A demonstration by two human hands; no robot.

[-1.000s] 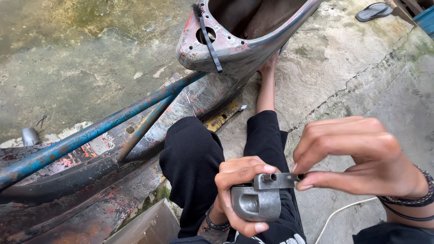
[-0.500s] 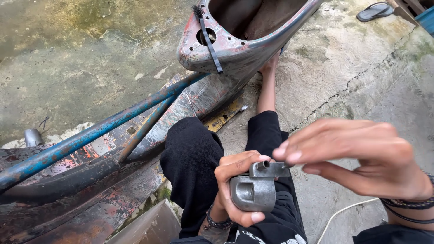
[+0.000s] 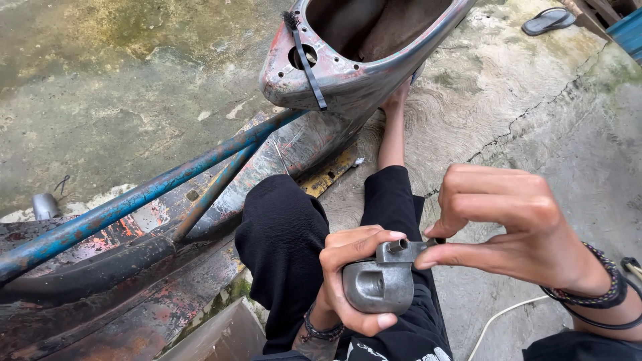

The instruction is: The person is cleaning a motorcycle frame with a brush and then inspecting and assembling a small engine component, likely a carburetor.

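Both hands point(image 3: 361, 281) grip bracket point(image 3: 382, 282) mid-lap.

Daylight, outdoors. Stained, mossy concrete floor point(image 3: 120, 87) fills the upper left of my view, with a crack point(image 3: 535, 127) running across the upper right. A sandal point(image 3: 547, 20) lies top right, beside a blue bin corner point(image 3: 632, 33).

Cracked, stained grey concrete floor point(image 3: 548, 134) carries a rusty blue-tubed scooter frame point(image 3: 154, 194), a dark rubber sandal point(image 3: 547, 20) and a white cord point(image 3: 498, 321).
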